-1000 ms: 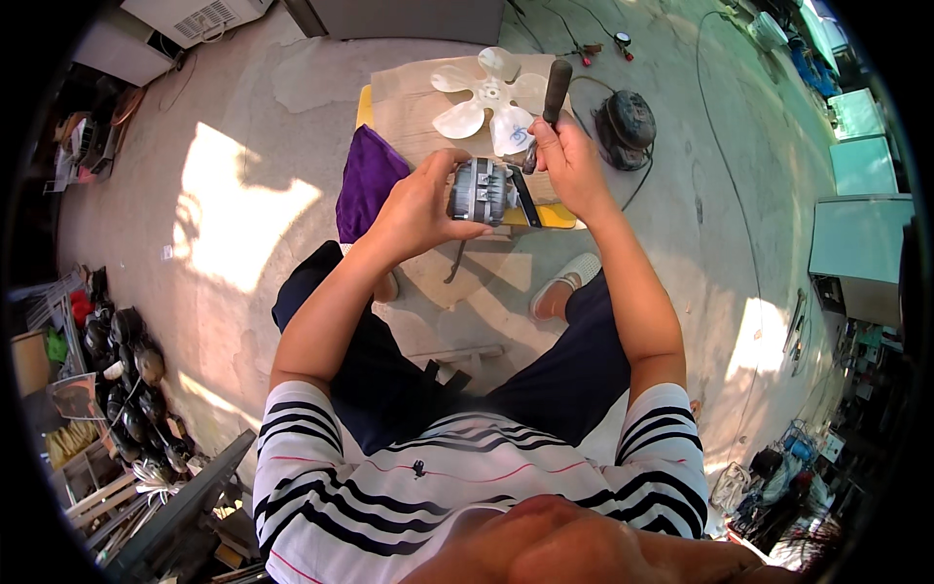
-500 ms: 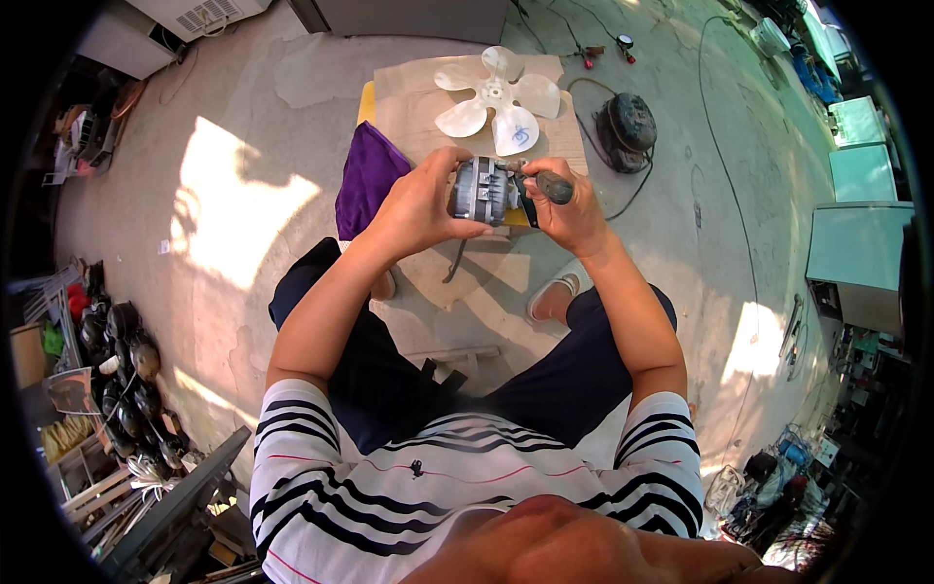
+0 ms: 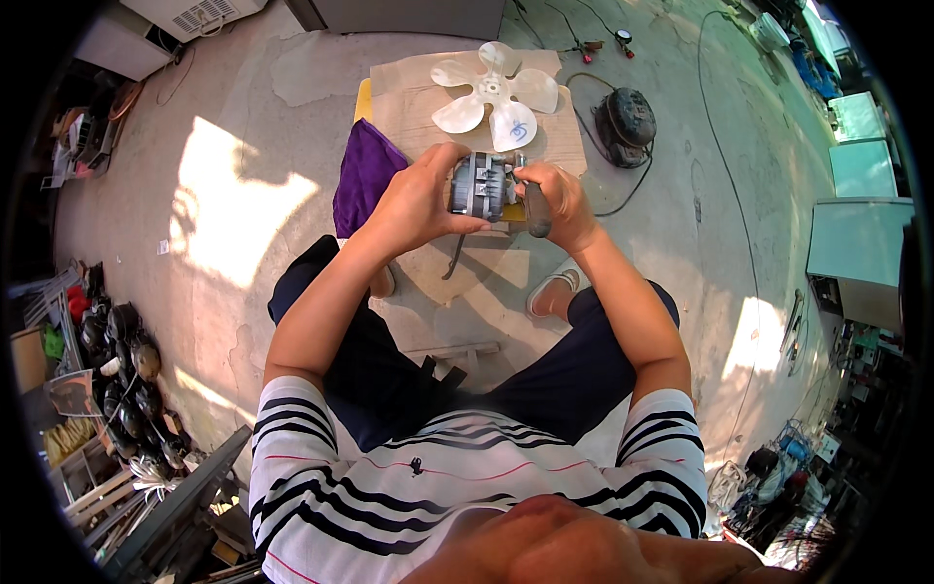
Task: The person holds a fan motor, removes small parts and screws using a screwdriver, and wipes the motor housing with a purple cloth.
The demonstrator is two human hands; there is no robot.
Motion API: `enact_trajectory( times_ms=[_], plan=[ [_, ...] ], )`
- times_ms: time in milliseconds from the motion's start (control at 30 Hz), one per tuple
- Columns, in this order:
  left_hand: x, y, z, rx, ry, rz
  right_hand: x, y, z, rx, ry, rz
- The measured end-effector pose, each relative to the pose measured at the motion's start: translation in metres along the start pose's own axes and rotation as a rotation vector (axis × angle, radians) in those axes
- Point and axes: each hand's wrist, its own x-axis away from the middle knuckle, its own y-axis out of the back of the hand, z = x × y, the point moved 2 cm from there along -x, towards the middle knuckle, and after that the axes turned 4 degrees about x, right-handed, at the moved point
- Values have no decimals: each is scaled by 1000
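In my left hand (image 3: 413,200) is a small grey electric motor (image 3: 475,187) with a metal band across its ribbed body. The fingers and thumb wrap round it from the left. My right hand (image 3: 564,202) is closed on a hand tool with a dark handle (image 3: 537,214), which looks like pliers. The tool's metal head meets the right end of the motor, but fingers partly hide the contact. Just beyond my hands a white plastic fan blade (image 3: 511,128) lies on a cardboard sheet (image 3: 404,92). A black lead hangs below the motor.
A purple cloth (image 3: 365,180) drapes over the work surface's left side. On the floor to the right stands a black compressor (image 3: 626,119) with a cable. Gauge hoses (image 3: 592,46) lie farther back. Scrap parts (image 3: 122,370) pile up at the left, and cabinets (image 3: 856,253) stand at the right.
The tool's dark handle has swung from pointing right to pointing down toward me as my right hand turned. My left hand keeps the motor in nearly the same place.
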Motion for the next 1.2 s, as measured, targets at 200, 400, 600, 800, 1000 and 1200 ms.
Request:
enact_trajectory(
  times_ms=[200, 400, 600, 800, 1000, 1200],
  plan=[
    [0, -2, 3, -16, -22, -12, -22, 2, -3, -152, -273, 20],
    [1, -3, 1, -19, -21, -24, -53, 10, -16, -401, -696, 150],
    [0, -5, 1, -18, -4, -31, -51, -6, -52, -727, -1039, 295],
    [-1, -5, 4, -22, -31, -42, -54, -9, -50, -822, -1131, 277],
    [2, -5, 4, 27, -37, -64, -56, 18, -16, -420, -796, 164],
    [2, -6, 6, 53, -29, -55, -36, 21, 3, -152, -412, 55]
  ],
)
